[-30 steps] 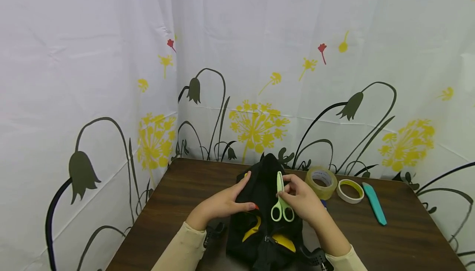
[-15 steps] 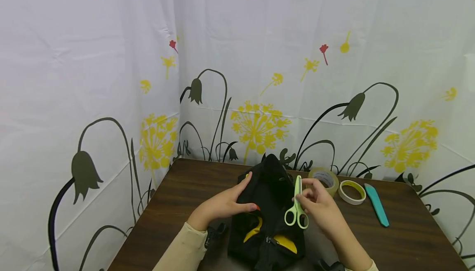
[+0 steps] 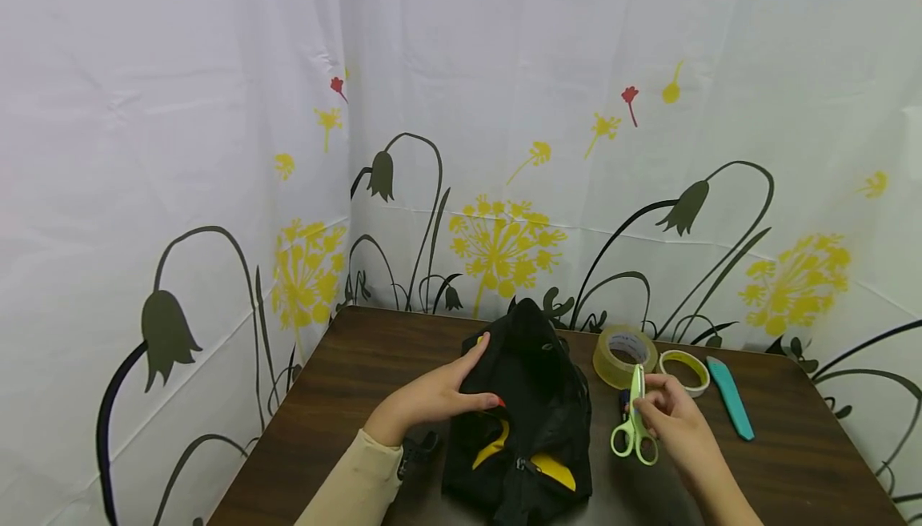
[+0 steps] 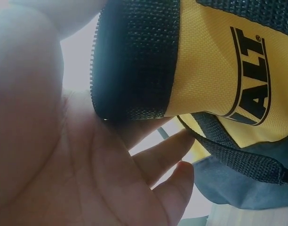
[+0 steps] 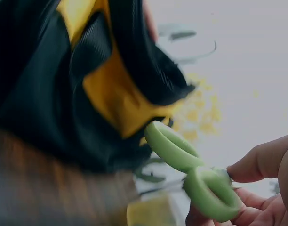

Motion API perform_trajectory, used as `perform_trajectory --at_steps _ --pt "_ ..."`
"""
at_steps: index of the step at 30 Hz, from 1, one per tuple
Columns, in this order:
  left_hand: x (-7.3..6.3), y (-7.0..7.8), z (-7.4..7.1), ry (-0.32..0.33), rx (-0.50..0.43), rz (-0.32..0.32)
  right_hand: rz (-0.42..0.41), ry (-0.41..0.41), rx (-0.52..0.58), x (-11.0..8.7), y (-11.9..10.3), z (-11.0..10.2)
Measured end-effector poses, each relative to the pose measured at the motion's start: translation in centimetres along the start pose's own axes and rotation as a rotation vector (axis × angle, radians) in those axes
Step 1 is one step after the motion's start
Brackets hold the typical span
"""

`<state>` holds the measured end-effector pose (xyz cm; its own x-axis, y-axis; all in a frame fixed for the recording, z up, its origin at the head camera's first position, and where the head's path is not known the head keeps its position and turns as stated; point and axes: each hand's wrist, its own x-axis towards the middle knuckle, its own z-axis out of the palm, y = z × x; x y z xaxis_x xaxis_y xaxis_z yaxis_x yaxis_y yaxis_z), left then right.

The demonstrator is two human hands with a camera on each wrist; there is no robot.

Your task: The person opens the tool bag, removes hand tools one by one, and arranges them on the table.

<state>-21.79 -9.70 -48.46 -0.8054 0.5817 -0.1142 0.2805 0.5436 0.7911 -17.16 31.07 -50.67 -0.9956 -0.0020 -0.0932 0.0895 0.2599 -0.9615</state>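
Observation:
A black and yellow zippered tool bag (image 3: 519,486) stands on the table with its top gaping. My left hand (image 3: 421,398) grips the bag's left rim; in the left wrist view the zipper edge of the yellow side (image 4: 207,66) lies between thumb and fingers. To the right of the bag, my right hand (image 3: 677,422) pinches light green scissors (image 3: 635,418) near the blades, with the finger loops hanging down. In the right wrist view the scissor loops (image 5: 174,149) point toward the bag, apart from it. The bag's inside is too dark to make out.
Behind the scissors lie a clear packing tape roll (image 3: 605,358) and a small dark blue item (image 3: 623,403), partly hidden. Further right are a narrower tape roll (image 3: 673,383) and a teal box-cutter-like tool (image 3: 731,398). A flower-printed curtain (image 3: 461,110) hangs behind the table (image 3: 792,462).
My right hand has carried the scissors rightward, from over the bag's opening to above the table beside it. The left hand keeps its grip on the rim.

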Motion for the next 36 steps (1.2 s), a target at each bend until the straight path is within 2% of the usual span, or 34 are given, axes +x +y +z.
perform_trajectory --at_steps 3,8,11,17,22,36 --pt "0.0 0.1 0.0 0.000 0.007 -0.006 0.005 0.053 -0.070 0.2 1.9 -1.5" --pt "-0.1 0.2 -0.1 0.010 0.022 -0.016 0.083 0.115 -0.204 0.8 4.8 -3.9" --pt "-0.2 0.3 0.0 0.016 0.034 -0.022 0.137 0.133 -0.251 1.1 6.4 -4.9" --pt "0.0 0.4 0.3 0.016 0.040 -0.016 0.162 0.144 -0.347 1.8 9.2 -6.0" --pt "-0.1 0.3 0.3 0.020 0.045 -0.026 0.126 0.160 -0.478 2.3 9.8 -5.9" --pt "0.0 0.5 0.3 0.028 0.057 -0.016 0.105 0.325 -0.603 1.9 9.4 -5.3"
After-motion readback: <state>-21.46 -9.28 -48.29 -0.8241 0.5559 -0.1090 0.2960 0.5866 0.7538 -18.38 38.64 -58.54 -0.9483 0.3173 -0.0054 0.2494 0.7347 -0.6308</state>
